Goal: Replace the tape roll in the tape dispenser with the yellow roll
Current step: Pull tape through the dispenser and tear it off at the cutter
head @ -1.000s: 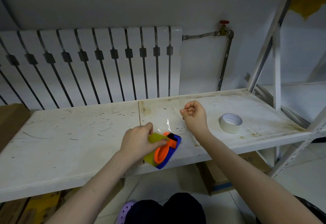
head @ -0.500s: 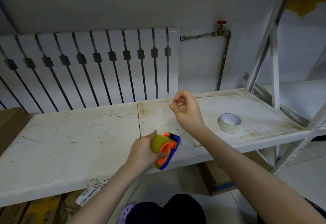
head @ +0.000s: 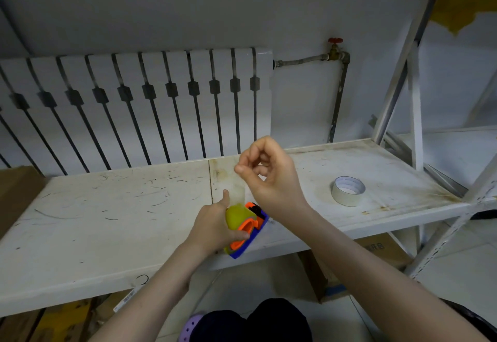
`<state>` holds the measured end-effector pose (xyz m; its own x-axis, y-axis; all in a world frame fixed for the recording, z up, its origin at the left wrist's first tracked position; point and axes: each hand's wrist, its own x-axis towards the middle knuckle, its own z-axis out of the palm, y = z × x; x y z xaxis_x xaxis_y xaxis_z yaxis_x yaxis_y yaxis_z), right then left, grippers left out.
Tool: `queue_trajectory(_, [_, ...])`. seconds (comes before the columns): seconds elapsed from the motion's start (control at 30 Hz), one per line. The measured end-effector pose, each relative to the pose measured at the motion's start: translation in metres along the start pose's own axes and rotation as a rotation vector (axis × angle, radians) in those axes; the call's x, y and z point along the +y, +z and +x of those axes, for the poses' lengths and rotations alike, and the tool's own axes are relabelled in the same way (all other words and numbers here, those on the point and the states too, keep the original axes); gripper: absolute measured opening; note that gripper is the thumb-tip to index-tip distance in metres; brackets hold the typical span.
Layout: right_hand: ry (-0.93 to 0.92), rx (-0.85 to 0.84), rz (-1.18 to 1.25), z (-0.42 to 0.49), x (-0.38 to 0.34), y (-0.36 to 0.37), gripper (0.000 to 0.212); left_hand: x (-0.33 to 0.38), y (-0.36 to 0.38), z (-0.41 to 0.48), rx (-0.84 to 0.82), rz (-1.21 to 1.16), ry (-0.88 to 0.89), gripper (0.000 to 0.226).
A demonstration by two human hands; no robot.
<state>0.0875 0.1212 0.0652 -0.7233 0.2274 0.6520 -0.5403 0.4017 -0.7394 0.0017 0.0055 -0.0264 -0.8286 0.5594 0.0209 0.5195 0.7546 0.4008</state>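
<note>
Dispenser [head: 251, 228], yellow roll [head: 238, 216] seated: left hand [head: 212, 227] grips it steady; right hand [head: 269, 177] above pinches tape end [head: 238, 191], apparently for threading; white roll [head: 348, 190] set aside, right.

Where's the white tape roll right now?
The white tape roll lies flat on the shelf, toward its right end, right of the right hand that pinches a tape strip.
</note>
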Motion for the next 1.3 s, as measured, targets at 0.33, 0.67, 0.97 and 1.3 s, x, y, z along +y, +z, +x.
queue_trajectory(0.33, [0.354, 0.343, -0.061, 0.019, 0.079, -0.044, 0.029, -0.018, -0.015, -0.005, 0.004, -0.234, -0.078, 0.064])
queue_trajectory(0.67, [0.652, 0.368, -0.137, 0.004, 0.146, -0.044, 0.018, -0.052, -0.015, -0.001, -0.081, -0.237, -0.055, 0.068])
queue_trajectory(0.97, [0.770, 0.339, -0.164, -0.006, 0.173, -0.035, 0.018, -0.059, -0.015, 0.005, -0.059, -0.209, -0.065, 0.060])
queue_trajectory(1.3, [0.776, 0.315, -0.165, -0.006, 0.178, -0.038, 0.015, -0.046, -0.035, 0.017, -0.111, 0.187, 0.045, 0.066])
